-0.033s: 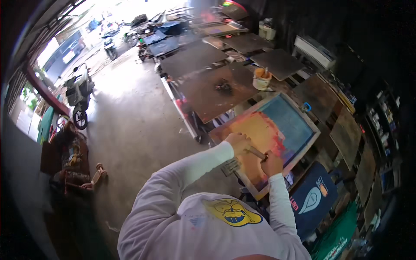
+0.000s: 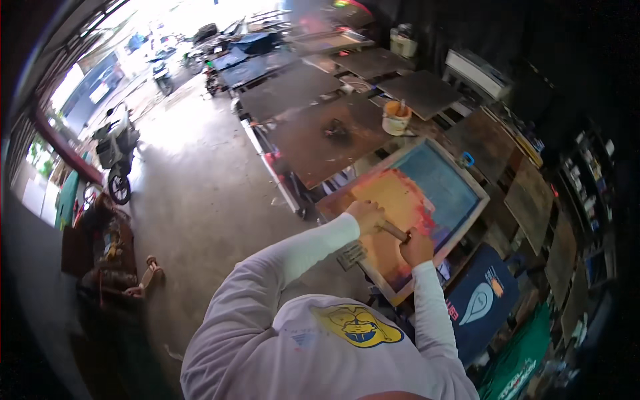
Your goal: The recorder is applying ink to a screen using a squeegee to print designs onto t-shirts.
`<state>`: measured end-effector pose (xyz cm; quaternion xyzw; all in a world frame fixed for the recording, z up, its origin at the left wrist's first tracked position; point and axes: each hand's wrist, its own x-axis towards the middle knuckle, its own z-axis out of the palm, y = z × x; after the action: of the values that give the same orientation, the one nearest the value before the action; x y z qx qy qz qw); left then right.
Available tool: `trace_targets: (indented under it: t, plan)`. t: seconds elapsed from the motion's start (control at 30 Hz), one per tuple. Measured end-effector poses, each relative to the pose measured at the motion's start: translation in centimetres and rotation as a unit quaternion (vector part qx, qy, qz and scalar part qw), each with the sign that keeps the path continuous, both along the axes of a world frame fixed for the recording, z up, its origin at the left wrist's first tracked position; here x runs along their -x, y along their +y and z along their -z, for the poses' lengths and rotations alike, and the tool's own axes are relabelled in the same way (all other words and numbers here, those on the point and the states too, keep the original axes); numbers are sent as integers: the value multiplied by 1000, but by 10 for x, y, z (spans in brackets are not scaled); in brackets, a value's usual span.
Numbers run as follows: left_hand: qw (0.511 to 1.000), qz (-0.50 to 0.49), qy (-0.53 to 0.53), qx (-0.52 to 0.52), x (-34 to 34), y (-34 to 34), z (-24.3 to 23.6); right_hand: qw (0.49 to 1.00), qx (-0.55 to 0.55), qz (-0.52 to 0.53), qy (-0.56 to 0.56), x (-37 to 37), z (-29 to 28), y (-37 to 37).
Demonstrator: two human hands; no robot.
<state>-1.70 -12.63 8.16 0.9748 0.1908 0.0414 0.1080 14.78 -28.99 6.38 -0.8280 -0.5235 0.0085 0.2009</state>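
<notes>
A screen-printing frame [image 2: 471, 183] of pale wood lies tilted in front of me. Its blue mesh [image 2: 443, 177] carries orange ink [image 2: 387, 190] over the near-left part, with red and purple smears along the ink's edge. Across the mesh I hold a squeegee [image 2: 395, 231] by its wooden handle. My left hand [image 2: 367, 218] is closed round the left end of it, while my right hand [image 2: 418, 247] grips the right end. The squeegee's blade is hidden beneath the hands and handle.
A white tub with orange ink [image 2: 396, 120] stands beyond the frame. Dark flat boards [image 2: 290, 93] run in rows away from me. Dark blue printed fabric [image 2: 483, 297] and green fabric [image 2: 520, 360] lie at right. A motorbike [image 2: 118, 150] is parked at left.
The view has shifted slightly, moving the surroundings a little left and up in the picture. Both hands still grip the squeegee at nearly the same spot on the mesh.
</notes>
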Motion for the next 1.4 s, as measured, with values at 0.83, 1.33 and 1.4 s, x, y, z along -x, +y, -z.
trace_targets:
  t: [0.83, 1.33, 1.4]
  plan:
    - [924, 369, -9, 98, -168, 142, 53, 940, 78, 325, 71, -11, 57, 70]
    - [836, 548, -10, 18, -186, 176, 77, 882, 133, 433, 128, 85, 60, 137]
    - [840, 535, 85, 36, -177, 192, 75, 887, 132, 418, 145, 96, 58, 152]
